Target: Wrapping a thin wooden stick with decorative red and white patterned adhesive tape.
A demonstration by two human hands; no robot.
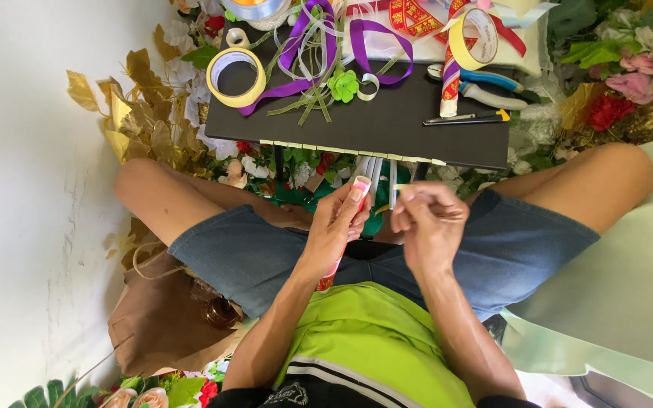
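The left hand [338,223] hides most of the red ribbon strip [360,186]; the right fingers [417,198] conceal what they pinch.

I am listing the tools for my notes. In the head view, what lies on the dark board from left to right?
Yellow tape roll → purple ribbon → green paper flower → red patterned ribbon → blue-handled pliers

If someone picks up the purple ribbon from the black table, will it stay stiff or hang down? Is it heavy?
The purple ribbon would probably hang limp: it already lies in loose loops and curves on the black table. It looks thin and flat, so likely very light. Its surface seems glossy, so it may slip through fingers, and pushing it would probably only bunch it up.
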